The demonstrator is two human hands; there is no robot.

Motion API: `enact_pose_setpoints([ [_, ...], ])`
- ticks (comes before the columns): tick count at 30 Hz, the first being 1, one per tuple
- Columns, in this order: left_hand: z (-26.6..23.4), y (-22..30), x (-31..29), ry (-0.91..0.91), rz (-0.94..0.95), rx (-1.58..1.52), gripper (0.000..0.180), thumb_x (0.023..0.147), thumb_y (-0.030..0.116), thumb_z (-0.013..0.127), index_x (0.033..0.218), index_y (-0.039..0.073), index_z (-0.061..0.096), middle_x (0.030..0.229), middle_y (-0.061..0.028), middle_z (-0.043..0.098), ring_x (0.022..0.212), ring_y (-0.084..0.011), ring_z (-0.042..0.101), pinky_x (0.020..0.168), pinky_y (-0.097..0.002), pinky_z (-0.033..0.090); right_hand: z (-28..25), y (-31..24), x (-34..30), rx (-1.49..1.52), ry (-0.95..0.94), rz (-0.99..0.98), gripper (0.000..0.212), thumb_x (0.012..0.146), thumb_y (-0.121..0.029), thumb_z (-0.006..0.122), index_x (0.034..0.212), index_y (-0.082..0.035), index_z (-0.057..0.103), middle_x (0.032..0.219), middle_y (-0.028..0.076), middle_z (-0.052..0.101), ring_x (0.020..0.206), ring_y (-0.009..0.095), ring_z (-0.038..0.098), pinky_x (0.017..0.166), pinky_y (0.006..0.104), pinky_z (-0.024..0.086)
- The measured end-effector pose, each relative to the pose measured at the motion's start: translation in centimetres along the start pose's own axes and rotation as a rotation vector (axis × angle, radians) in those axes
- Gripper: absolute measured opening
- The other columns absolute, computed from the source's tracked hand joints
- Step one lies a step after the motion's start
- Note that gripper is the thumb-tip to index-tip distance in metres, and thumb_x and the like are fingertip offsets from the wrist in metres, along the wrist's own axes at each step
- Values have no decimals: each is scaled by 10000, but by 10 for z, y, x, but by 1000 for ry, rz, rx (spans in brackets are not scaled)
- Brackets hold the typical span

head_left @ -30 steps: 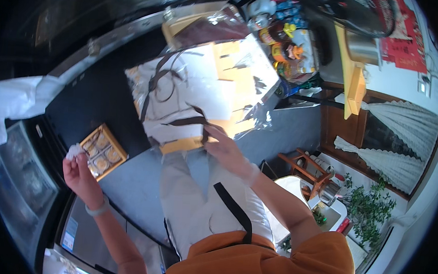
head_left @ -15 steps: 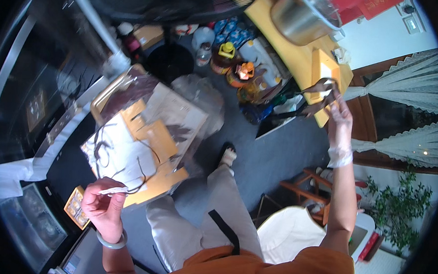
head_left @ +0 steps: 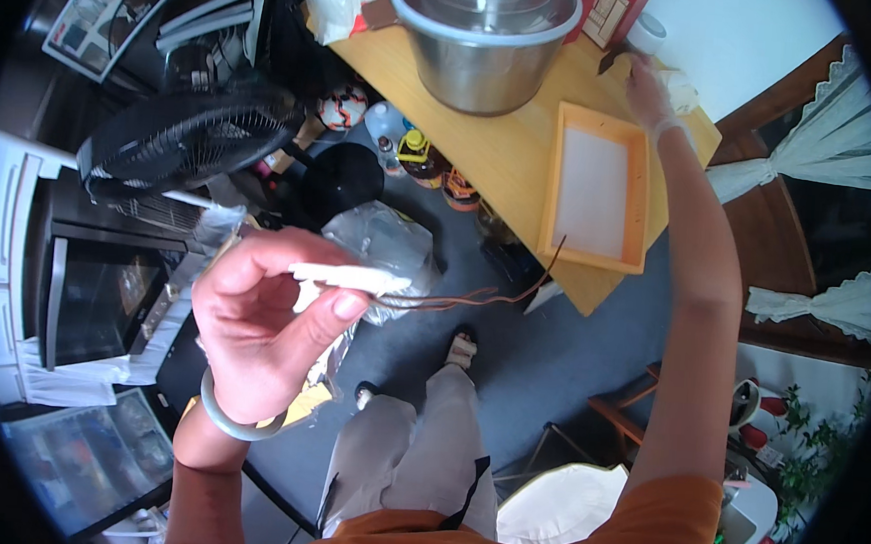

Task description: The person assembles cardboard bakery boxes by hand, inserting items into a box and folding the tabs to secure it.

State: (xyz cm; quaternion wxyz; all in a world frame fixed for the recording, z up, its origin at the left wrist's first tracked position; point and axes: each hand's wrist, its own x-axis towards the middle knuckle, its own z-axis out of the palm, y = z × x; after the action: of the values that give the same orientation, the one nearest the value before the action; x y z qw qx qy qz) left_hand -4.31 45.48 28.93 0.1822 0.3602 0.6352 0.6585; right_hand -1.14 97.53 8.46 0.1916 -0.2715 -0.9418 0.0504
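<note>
My left hand (head_left: 262, 331) is raised at the left. Its thumb and fingers pinch a folded white strip (head_left: 345, 278), perhaps paper or tissue, together with a thin brown strand (head_left: 454, 301) that trails off to the right. My right hand (head_left: 649, 94) reaches to the far right of the wooden table (head_left: 507, 157), its fingers partly hidden. A dark brown pointed object (head_left: 613, 59) shows beside its fingertips; whether the hand grips it is unclear. Close by lies a crumpled white tissue (head_left: 680, 90). Nearer on the table is a yellow-orange tray (head_left: 557, 185) with a white bottom.
On the table stands a large metal pot (head_left: 483, 70) with a clear lid, beside a white plastic bag (head_left: 342, 2). Bottles (head_left: 422, 160) and a grey plastic bag (head_left: 387, 244) are on the floor. A black fan (head_left: 189, 142) stands left, and a white round seat (head_left: 561, 504) lower right.
My view has swung toward the table. My left hand has come up with the white strip and brown strand. My right hand has reached past the tray to the table's far side.
</note>
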Motion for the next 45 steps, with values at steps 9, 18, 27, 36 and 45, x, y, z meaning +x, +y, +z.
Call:
enact_pose_setpoints([
  [9,94,-31,125,-35,131,111,240,805,-40,669,1020,-34,564,910,-82,656,817,-110,630,736,-226,510,-81,-64,-38,949,-318,191,304,898,-217,561,1155,-68,626,1242,88,563,1171,200,508,960,311,395],
  [18,176,-90,199,-114,86,-283,109,831,-34,619,926,-58,573,712,-49,643,617,-55,581,500,-196,411,-180,-122,-54,1319,-374,193,216,903,-172,593,1053,-28,651,796,-6,612,630,47,488,603,192,394],
  [27,129,-70,177,-154,83,-140,285,880,-2,588,1162,-25,552,1123,-83,601,977,-127,603,844,-251,498,-251,-45,59,765,353,-69,236,923,-234,573,1055,-68,674,937,-20,649,779,41,493,749,192,388],
  [36,8,-175,-89,24,-719,74,203,886,38,597,1081,-18,589,934,-57,641,853,-89,594,739,-236,490,-134,-11,93,769,73,31,264,901,-256,568,855,-1,620,780,-6,541,749,93,449,739,232,359],
  [45,-9,-177,-267,221,-1080,52,209,892,60,594,1091,-7,599,945,-96,655,831,-142,629,746,-257,517,31,23,63,170,-241,406,481,872,-205,566,1313,-31,477,1209,144,585,1045,230,569,887,321,428],
])
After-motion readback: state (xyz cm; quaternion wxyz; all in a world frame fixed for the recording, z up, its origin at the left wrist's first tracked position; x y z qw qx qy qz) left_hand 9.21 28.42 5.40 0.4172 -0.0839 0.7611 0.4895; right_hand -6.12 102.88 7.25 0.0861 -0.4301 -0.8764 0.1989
